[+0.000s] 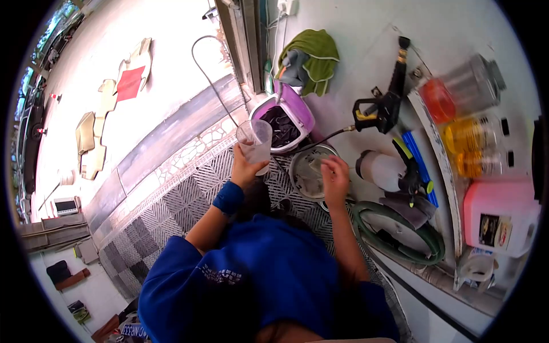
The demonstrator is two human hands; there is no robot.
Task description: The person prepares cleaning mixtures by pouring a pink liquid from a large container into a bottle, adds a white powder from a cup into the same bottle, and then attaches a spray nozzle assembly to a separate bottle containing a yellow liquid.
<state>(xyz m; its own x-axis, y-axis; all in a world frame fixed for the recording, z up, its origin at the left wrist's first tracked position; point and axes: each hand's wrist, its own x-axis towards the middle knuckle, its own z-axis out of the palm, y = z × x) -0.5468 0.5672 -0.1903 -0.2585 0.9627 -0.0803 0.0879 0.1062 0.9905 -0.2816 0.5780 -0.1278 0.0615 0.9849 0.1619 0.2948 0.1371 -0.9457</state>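
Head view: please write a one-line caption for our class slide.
Left hand holding a clear plastic cup, right hand near a round pale bucket beside a purple-and-white bin.

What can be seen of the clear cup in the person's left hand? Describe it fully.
The cup is colourless and see-through, apparently plastic, with rounded walls and no visible handle. Its lower part looks cloudier; whether it holds liquid is unclear. The left hand grips its side, raised above the patterned mat. In view, it partly overlaps the purple-and-white bin. Its exact tilt is hard to judge.
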